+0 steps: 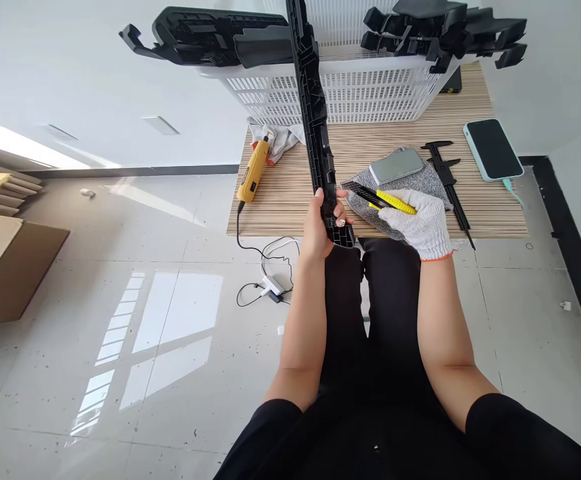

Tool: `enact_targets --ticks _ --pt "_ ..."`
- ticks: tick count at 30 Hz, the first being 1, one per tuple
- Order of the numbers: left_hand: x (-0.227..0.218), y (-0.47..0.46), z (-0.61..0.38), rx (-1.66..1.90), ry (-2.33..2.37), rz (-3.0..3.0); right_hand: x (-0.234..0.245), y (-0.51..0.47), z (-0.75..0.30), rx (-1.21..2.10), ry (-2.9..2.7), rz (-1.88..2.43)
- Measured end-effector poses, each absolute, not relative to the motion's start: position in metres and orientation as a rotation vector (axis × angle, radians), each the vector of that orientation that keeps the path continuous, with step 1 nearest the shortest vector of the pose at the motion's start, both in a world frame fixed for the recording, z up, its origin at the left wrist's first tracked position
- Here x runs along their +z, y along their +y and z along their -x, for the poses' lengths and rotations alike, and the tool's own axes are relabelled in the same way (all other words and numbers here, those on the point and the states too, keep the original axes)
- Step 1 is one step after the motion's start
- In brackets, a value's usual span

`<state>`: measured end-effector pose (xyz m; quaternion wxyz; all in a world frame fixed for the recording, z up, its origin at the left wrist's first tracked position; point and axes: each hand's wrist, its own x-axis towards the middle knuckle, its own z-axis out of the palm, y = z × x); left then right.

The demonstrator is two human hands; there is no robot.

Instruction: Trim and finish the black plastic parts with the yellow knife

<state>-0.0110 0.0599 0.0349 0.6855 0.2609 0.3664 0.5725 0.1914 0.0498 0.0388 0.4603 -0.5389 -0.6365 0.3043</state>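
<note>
My bare left hand [320,223] is wrapped round the near end of a long black plastic part [314,107] that reaches away from me over the small wooden table [290,207]. My right hand [420,220] wears a white knit glove and grips a yellow and black utility knife [377,199]. The knife's tip points left at the part's near end, just by my left fingers. Both hands hover over the table's front edge, above my lap.
A white slotted basket [350,93] at the table's back carries more black plastic parts [445,30]. On the table lie a yellow rotary tool [253,175] with cord, a white cloth, a grey glove [405,183] under a silver block, black calipers [447,177] and a phone [493,150]. Cardboard boxes [5,267] stand left.
</note>
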Motion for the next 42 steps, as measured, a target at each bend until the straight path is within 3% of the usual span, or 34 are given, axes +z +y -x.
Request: enact_targets --ticks 27,42 --pt "0.026 0.055 0.000 1.291 0.989 -0.858 0.036 0.048 -0.186 0.602 -1.553 1.434" --pt "0.029 0.054 0.001 1.268 0.997 -0.872 0.043 0.050 -0.185 0.676 -1.556 1.439"
